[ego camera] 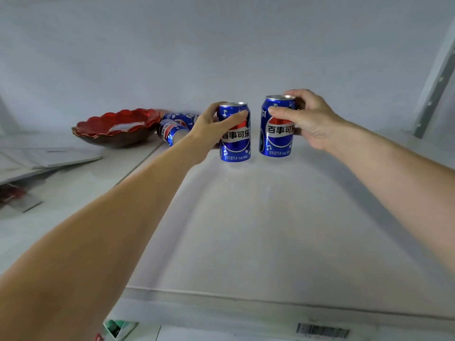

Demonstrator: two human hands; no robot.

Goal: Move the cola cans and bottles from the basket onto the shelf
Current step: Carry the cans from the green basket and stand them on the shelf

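Observation:
Two blue cola cans stand upright side by side at the back of the white shelf (pixel 246 230). My left hand (pixel 211 129) grips the left can (pixel 235 141) from its left side. My right hand (pixel 310 119) holds the right can (pixel 277 136) around its upper part, thumb across the front. A small gap separates the two cans, and both bases look to be on or just at the shelf surface. Behind my left wrist, two more blue cola cans (pixel 172 129) sit partly hidden. The basket is out of sight.
A red scalloped bowl (pixel 115 129) sits at the back left. Flat white boards (pixel 44 161) lie at the left edge. A grey upright post (pixel 433 94) runs along the right side. The shelf's front lip (pixel 270 303) carries a barcode label (pixel 322 331).

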